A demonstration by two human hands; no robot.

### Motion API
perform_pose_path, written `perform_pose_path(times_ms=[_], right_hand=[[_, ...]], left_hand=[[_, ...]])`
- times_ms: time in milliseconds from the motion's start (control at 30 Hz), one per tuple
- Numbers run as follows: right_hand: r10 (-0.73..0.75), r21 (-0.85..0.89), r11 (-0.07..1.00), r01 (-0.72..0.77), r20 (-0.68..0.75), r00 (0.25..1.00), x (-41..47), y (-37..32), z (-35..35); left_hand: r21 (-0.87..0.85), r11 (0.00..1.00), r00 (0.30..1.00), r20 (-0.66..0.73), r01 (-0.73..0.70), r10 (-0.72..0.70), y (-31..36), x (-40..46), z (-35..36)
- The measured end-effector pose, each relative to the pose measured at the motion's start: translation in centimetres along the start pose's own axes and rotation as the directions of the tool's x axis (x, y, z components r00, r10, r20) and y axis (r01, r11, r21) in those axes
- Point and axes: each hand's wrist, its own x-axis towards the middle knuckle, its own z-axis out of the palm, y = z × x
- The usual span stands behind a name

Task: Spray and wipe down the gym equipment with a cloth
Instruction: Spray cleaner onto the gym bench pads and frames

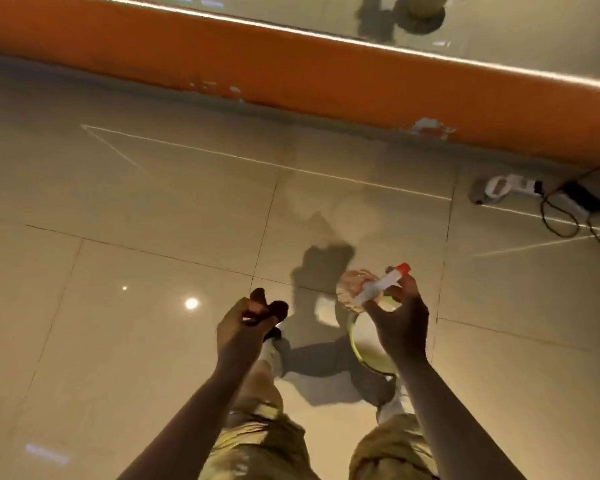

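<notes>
Right hand (400, 320) grips the spray bottle (368, 313) by its neck, a clear rounded body with a white head and red nozzle, over the glossy tiled floor (118, 202) near the orange wall base (291, 77). Left hand (243, 327) pinches a dark, bunched cloth (269, 306). My read: spraying comes next, and it needs equipment, none visible.
</notes>
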Motion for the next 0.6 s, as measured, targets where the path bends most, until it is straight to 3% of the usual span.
perform_pose_path(times_ms=[67, 200, 367, 400, 600], right_hand=[[0.093, 0.049, 0.995, -0.091, -0.041, 0.995, -0.7, -1.2, 2.4], [0.337, 0.344, 0.889, -0.303, -0.041, 0.941, -1.2, -1.3, 5.7], [0.298, 0.21, 0.935, -0.287, -0.02, 0.954, -0.8, 4.4, 9.9], [0.352, 0.22, 0.917, -0.333, -0.048, 0.935, -0.3, 5.8, 11.2], [0.445, 0.234, 0.871, -0.432, -0.002, 0.895, 3.1, 21.0, 23.5]], left_hand=[[0.133, 0.988, 0.996, 0.061, -0.078, 0.071, 0.3, 2.2, -2.2], [0.266, 0.948, 0.971, 0.203, -0.176, 0.123, 1.3, 4.9, -2.9], [0.341, 0.87, 0.923, 0.275, -0.357, 0.271, -1.2, 9.5, -1.0], [0.354, 0.847, 0.908, 0.287, -0.396, 0.305, -2.4, 11.0, -0.1], [0.397, 0.708, 0.801, 0.423, -0.584, 0.423, -12.8, 22.0, 7.0]])
